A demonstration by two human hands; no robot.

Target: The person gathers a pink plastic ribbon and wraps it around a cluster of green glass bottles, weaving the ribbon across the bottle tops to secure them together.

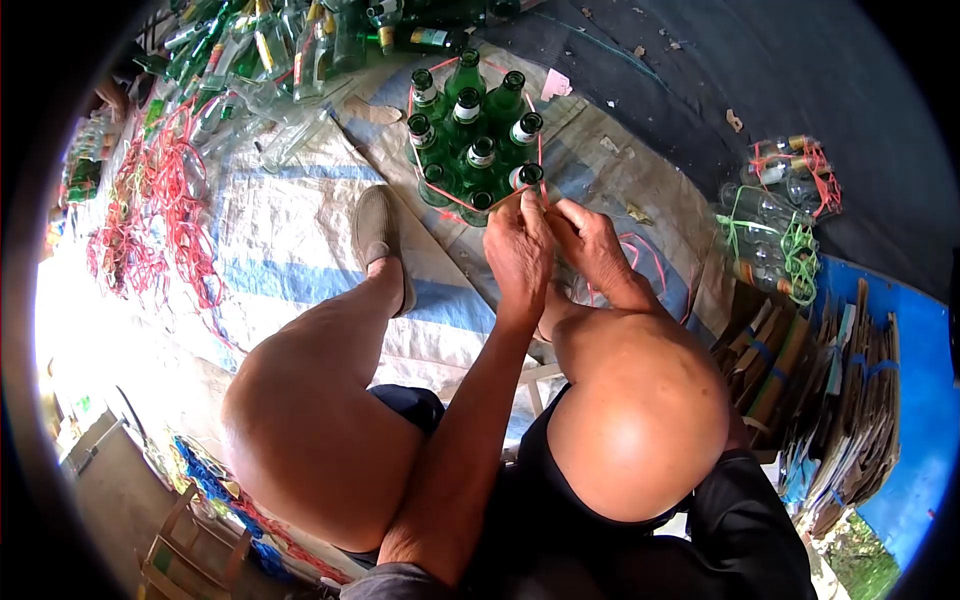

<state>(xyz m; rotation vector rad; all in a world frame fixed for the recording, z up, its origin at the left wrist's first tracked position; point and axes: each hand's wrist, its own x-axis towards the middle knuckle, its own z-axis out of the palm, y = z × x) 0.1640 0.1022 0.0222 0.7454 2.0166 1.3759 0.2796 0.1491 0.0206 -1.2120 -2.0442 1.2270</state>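
Observation:
Several green glass bottles point(466, 118) stand upright in a tight cluster on the striped tarp. A pink string point(541, 150) runs around the group. My left hand point(518, 245) is at the near right corner of the cluster, its fingers pinched on the string. Beside it, my right hand point(597, 250) has its fingers closed at the same spot, on the string as well. The two hands nearly touch at the fingertips. A loose tail of pink string point(645, 255) lies to the right of my right hand.
Loose bottles point(300, 45) pile up at the upper left, with tangled pink string point(170, 200) below them. Tied bottle bundles point(770, 235) lie at the right, above stacked flattened cardboard point(845, 400). My shoe point(376, 225) rests on the tarp point(290, 235).

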